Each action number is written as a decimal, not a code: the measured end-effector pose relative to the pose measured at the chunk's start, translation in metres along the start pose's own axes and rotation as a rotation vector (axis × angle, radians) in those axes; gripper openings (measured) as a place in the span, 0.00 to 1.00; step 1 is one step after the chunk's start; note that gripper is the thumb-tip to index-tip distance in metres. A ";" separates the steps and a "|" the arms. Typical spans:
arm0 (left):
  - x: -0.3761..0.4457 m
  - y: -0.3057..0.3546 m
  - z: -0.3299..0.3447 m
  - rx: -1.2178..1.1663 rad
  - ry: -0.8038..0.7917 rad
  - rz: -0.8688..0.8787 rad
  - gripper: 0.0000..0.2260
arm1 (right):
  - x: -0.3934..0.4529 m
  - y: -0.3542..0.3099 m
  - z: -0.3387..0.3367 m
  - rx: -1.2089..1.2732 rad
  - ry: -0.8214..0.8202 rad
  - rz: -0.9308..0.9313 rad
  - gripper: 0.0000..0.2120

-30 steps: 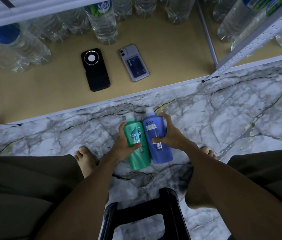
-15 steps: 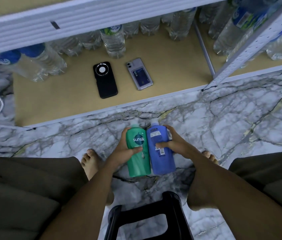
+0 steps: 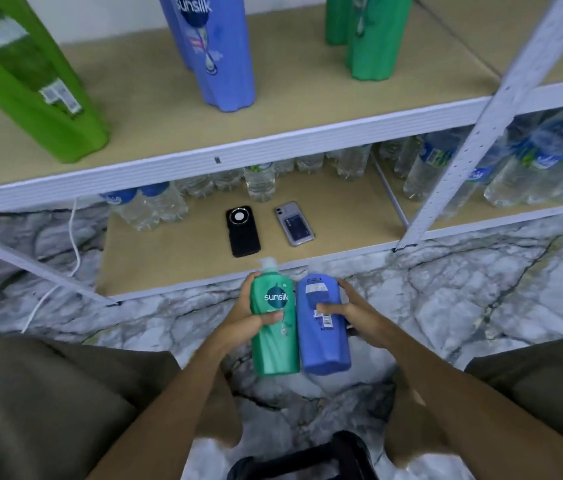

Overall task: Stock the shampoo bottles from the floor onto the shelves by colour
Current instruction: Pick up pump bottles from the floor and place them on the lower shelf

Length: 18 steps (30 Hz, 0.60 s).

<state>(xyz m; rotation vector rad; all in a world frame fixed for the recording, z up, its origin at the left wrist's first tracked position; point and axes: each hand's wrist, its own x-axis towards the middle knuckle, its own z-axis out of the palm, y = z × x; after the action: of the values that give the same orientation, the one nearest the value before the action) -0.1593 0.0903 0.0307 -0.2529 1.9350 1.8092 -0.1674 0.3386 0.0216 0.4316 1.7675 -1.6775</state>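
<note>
Shampoo bottles, one green (image 3: 275, 327) in the left hand (image 3: 238, 318) and one blue (image 3: 323, 327) in the right hand (image 3: 352, 311), are held side by side, fingers wrapped round each, below the shelf (image 3: 273, 140). Blue (image 3: 219, 53) and green (image 3: 372, 36) bottles stand on that shelf; each held bottle is best lifted upright and set beside its own colour.

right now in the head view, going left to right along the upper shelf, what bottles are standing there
light green bottle → blue sunsilk shampoo bottle → teal green shampoo bottle, with another partly hidden behind it
</note>
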 end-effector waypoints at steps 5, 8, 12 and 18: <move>-0.031 0.052 -0.012 0.026 -0.014 0.125 0.32 | -0.032 -0.040 0.005 -0.002 -0.038 -0.168 0.32; -0.050 0.084 -0.019 0.050 0.002 0.212 0.32 | -0.051 -0.068 0.011 -0.002 -0.059 -0.283 0.30; -0.071 0.122 -0.027 0.083 0.041 0.348 0.34 | -0.074 -0.104 0.018 -0.026 -0.063 -0.401 0.34; -0.093 0.177 -0.039 0.124 0.155 0.539 0.37 | -0.110 -0.166 0.026 -0.084 -0.064 -0.583 0.36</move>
<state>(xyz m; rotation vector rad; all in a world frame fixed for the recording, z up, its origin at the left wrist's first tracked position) -0.1657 0.0549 0.2308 0.1984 2.3825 2.0249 -0.1872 0.3145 0.2195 -0.2010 2.0289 -1.9573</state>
